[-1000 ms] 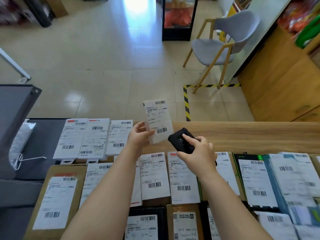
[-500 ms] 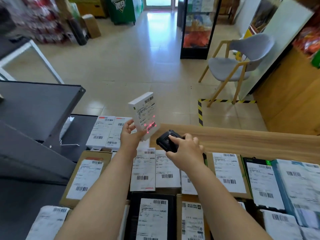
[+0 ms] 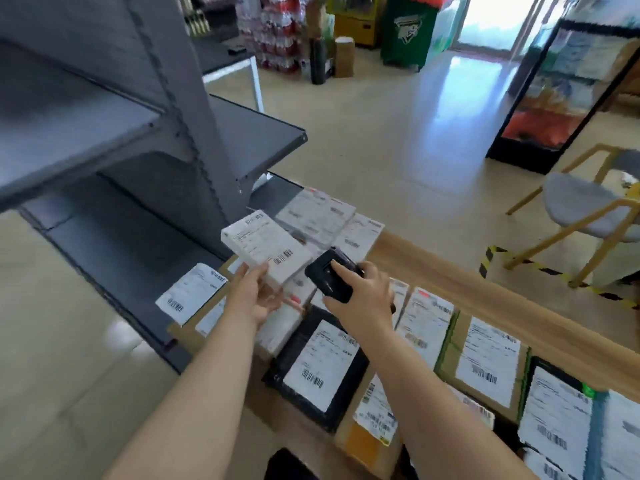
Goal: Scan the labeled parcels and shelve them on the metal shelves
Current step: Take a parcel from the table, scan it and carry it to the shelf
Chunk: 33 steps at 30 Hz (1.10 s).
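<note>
Parcel (image 3: 265, 247) in my left hand (image 3: 258, 297) has swung from the scanner (image 3: 329, 275), gripped in my right hand (image 3: 363, 294), toward the metal shelves (image 3: 86, 133): scanned, I judge, shelving next.

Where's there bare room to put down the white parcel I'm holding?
The grey shelves on the left look bare, both the upper board and the dark one below it beside the upright. The far strip of the wooden table is also free. The near table is packed with labeled parcels. The left hand holds the white parcel.
</note>
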### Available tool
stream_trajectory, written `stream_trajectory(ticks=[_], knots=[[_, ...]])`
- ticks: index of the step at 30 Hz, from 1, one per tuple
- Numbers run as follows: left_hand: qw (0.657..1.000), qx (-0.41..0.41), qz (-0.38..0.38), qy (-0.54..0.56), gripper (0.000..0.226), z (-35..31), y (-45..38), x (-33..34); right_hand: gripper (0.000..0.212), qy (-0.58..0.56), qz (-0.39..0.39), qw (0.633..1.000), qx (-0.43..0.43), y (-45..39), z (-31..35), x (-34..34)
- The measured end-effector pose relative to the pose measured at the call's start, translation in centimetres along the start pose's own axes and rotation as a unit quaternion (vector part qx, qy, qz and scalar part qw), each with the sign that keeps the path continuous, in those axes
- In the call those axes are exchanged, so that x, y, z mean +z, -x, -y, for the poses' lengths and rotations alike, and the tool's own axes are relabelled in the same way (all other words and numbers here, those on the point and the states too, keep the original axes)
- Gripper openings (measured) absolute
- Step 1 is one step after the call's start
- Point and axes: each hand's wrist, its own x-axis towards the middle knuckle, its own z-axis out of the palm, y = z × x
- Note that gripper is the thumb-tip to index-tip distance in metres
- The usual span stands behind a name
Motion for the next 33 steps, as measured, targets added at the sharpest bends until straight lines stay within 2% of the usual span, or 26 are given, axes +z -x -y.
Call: stream_trajectory(ticks=[3, 6, 10, 16, 19, 23, 28, 33], knots=[[0.997, -0.014, -0.053, 0.06, 0.026, -1.7, 2.3, -7.3, 0.06, 0.01, 0.042, 0.997, -0.063, 0.7, 4.3, 3.1], [0.985, -0.008, -0.105, 0.139, 0.025, -3.7, 4.8, -14.7, 0.06, 0.022, 0.085, 0.987, -0.136, 1.7, 9.6, 6.8], [0.957, 0.057, -0.166, 0.233, 0.034, -6.2, 8.4, -24.6, 0.062, 0.042, 0.126, 0.965, -0.224, 4.2, 18.4, 12.7], [0.914, 0.14, -0.229, 0.304, 0.034, -11.3, 12.9, -40.1, 0.066, 0.051, 0.173, 0.925, -0.335, 8.8, 33.0, 22.7], [0.886, 0.185, -0.248, 0.346, 0.043, -14.6, 14.3, -48.0, 0.065, 0.048, 0.184, 0.91, -0.369, 10.6, 40.3, 28.5], [0.868, 0.222, -0.261, 0.359, 0.046, -19.6, 15.1, -57.6, 0.063, 0.063, 0.187, 0.89, -0.412, 12.6, 50.1, 36.2], [0.864, 0.224, -0.274, 0.357, 0.032, -26.0, 13.9, -66.1, 0.064, 0.075, 0.201, 0.876, -0.431, 14.3, 59.5, 43.7], [0.864, 0.226, -0.27, 0.359, 0.035, -33.5, 8.8, -72.6, 0.064, 0.057, 0.221, 0.877, -0.424, 11.6, 68.3, 50.5]])
